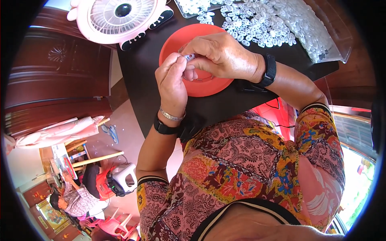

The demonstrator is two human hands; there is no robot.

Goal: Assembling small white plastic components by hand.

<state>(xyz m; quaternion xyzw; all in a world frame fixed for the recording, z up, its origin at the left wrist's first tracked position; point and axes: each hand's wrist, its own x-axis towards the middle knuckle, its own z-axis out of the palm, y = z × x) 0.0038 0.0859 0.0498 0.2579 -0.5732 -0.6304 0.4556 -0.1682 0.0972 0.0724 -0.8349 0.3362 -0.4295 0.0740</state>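
Observation:
Both my hands meet above a round red basin (219, 86) on the dark table. Between my fingertips is a small whitish plastic piece (189, 57), mostly covered by the fingers. My left hand (173, 80) pinches it from the left, thumb and fingers pressed together. From the right, my right hand (219, 54) grips the same piece with thumb and forefinger. What lies in the basin is largely hidden by my hands. Many small clear-white plastic pieces with holes (257, 26) are spread across the table beyond my right hand.
A pink fan (120, 16) stands at the table's far left. A clear plastic bag (317, 36) full of similar pieces lies at the far right. The black tabletop (138, 72) ends near my body. Another person (82, 199) sits at lower left, near a pink chair (116, 225).

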